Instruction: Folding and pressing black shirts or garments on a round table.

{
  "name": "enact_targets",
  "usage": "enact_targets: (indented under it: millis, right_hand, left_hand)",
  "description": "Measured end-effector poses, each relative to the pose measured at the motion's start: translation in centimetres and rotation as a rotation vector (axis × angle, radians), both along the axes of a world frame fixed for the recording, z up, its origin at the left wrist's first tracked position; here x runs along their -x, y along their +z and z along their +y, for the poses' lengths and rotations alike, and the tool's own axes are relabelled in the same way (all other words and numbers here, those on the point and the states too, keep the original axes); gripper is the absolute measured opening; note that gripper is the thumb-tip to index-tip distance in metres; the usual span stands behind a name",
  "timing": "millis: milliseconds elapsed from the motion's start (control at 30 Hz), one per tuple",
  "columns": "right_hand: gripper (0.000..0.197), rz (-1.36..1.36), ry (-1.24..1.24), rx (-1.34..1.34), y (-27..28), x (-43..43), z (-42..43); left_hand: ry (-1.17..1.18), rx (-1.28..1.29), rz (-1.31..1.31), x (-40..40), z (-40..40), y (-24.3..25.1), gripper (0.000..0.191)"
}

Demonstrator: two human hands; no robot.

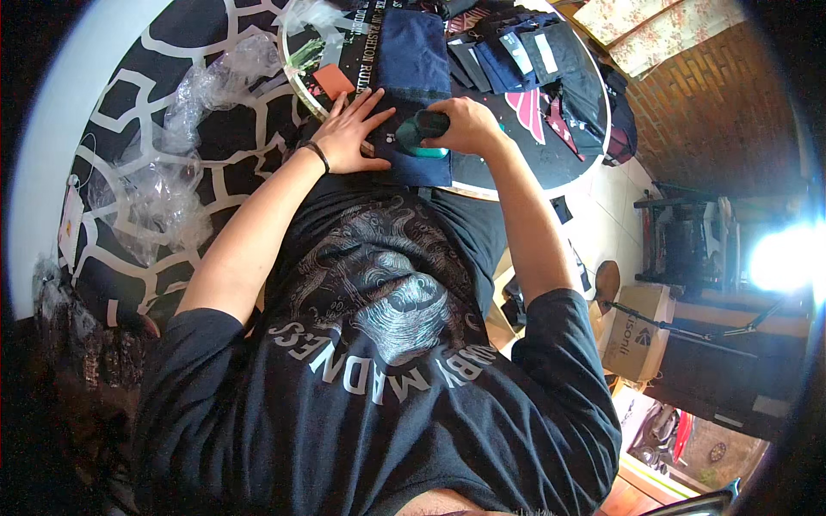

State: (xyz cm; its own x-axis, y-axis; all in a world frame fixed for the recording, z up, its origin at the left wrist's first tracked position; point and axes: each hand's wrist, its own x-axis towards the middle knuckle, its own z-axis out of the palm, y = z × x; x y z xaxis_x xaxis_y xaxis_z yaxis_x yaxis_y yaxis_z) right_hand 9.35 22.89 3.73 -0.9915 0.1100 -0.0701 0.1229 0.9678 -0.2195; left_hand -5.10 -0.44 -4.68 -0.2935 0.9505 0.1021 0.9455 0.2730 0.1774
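A navy cloth (413, 51) lies lengthwise on the round table, its near end close to my body. My right hand (470, 124) grips the dark handle of a green hand-held tool (408, 134), perhaps a small iron or press. The tool's teal base sits on the navy cloth near its front end. Fingers spread, my left hand (352, 134) rests palm down at the cloth's left side and holds nothing. Between hand and tool, a small white printed mark (390, 138) shows on the cloth. Whatever lies beneath the tool is hidden.
Several dark fabric pieces with white labels (545, 53) overlap at the table's back right. A maroon fabric strip (559, 124) lies nearer. An orange card (333, 81) is at the left edge. Clear plastic bags (161, 187) cover part of the patterned surface (122, 97) leftward.
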Motion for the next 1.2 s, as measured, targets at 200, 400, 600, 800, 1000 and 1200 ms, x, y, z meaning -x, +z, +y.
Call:
enact_targets:
  millis: [200,400,600,800,1000,1200]
  right_hand:
    - [0.064,-0.059,-0.061,0.028,0.2,0.0,-0.2]
    - [0.066,-0.064,-0.081,0.017,0.1,0.1,-0.2]
    - [0.066,-0.053,-0.067,0.007,-0.4,0.0,0.0]
    - [0.062,-0.059,-0.069,0.028,-0.5,0.1,0.2]
    - [0.063,-0.051,-0.062,0.005,-0.6,0.2,0.2]
    - [0.064,-0.039,-0.070,-0.002,-0.7,0.1,0.2]
  left_hand:
    - [0.006,-0.017,-0.012,0.1,0.2,-0.7,0.109]
    - [-0.005,-0.014,0.008,0.8,0.3,-1.1,0.104]
    - [-0.020,-0.033,0.055,1.0,0.5,-0.9,0.103]
    - [0.025,0.074,0.086,0.8,0.6,-0.8,0.106]
    - [0.010,0.053,0.062,1.1,0.7,-1.1,0.106]
    - [0.006,0.039,0.054,1.1,0.7,-1.2,0.105]
